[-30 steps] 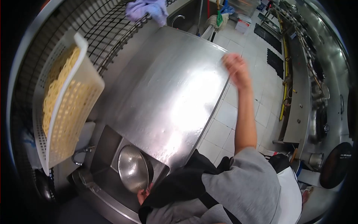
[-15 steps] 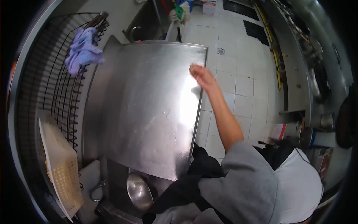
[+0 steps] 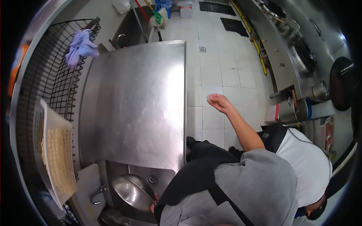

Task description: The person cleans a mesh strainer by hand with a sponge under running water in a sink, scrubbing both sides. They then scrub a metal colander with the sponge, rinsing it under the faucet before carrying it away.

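Since only the left hand (image 3: 154, 204) is pinching the tilted bowl (image 3: 132, 191), I'm risking a slip against the sink (image 3: 164, 177); right hand (image 3: 218, 102) curled, can't tell if holding.

Left of my right fingers (image 3: 213, 99): steel bench (image 3: 132, 101); past it, wire rack (image 3: 62, 84), lilac cloth (image 3: 81, 49) draped over its far end. White perforated basket (image 3: 60, 160) well left of my left fingers (image 3: 155, 198), tap (image 3: 98, 195) nearer them. Ahead of my right fingers: pale tiled floor (image 3: 212, 75), black mats (image 3: 234, 27), mop (image 3: 163, 19) ahead-left. Off right: yellow pipe (image 3: 263, 66), round dark pan (image 3: 341, 83); behind-right, co-worker in white top (image 3: 305, 162).
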Demonstrator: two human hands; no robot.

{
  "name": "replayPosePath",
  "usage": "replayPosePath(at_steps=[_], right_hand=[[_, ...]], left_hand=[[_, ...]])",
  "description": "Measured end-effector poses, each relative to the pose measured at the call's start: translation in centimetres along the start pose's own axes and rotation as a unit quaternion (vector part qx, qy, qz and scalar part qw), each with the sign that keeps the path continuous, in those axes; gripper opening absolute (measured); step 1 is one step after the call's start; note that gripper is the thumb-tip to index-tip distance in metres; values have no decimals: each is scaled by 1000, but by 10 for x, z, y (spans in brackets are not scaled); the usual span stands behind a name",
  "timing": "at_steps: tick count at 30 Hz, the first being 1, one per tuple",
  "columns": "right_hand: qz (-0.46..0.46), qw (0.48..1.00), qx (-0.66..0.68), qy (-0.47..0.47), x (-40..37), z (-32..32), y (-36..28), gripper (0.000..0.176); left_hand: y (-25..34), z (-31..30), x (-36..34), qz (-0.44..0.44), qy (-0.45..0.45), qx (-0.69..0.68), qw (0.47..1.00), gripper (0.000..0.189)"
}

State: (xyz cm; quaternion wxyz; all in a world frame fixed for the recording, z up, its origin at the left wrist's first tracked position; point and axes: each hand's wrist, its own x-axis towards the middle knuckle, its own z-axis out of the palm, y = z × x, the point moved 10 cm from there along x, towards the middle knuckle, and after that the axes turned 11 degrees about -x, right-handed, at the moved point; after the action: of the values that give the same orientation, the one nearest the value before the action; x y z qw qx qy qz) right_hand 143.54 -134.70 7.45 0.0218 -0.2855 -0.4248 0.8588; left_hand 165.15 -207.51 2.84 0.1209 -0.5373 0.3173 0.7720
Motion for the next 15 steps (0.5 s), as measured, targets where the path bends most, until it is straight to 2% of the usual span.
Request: replayPosePath(at_steps=[1, 3, 5, 7, 8, 9, 13, 15], right_hand=[[8, 998, -34, 43, -12, -18, -2, 21], [19, 994, -85, 65, -16, -59, -2, 18], [33, 993, -26, 111, -6, -123, 18, 15], [7, 1000, 8, 26, 22, -163, 21, 14], [-2, 1000, 24, -15, 33, -170, 20, 13], [0, 999, 22, 27, 34, -167, 6, 15], [-36, 999, -4, 16, 66, -135, -73, 19], [-48, 999, -5, 4, 92, -134, -115, 20]], left_hand=[[3, -3, -2, 9, -2, -2, 1000, 55], [11, -4, -16, 33, -2, 6, 999, 55], [22, 13, -31, 66, -7, 22, 998, 55], [27, 51, -46, 97, -22, 40, 994, 56], [28, 80, -54, 115, -30, 53, 991, 56], [30, 114, -62, 137, -42, 65, 987, 56], [21, 283, -79, 227, -100, 71, 966, 56], [5, 376, -87, 263, -146, 15, 953, 37]])
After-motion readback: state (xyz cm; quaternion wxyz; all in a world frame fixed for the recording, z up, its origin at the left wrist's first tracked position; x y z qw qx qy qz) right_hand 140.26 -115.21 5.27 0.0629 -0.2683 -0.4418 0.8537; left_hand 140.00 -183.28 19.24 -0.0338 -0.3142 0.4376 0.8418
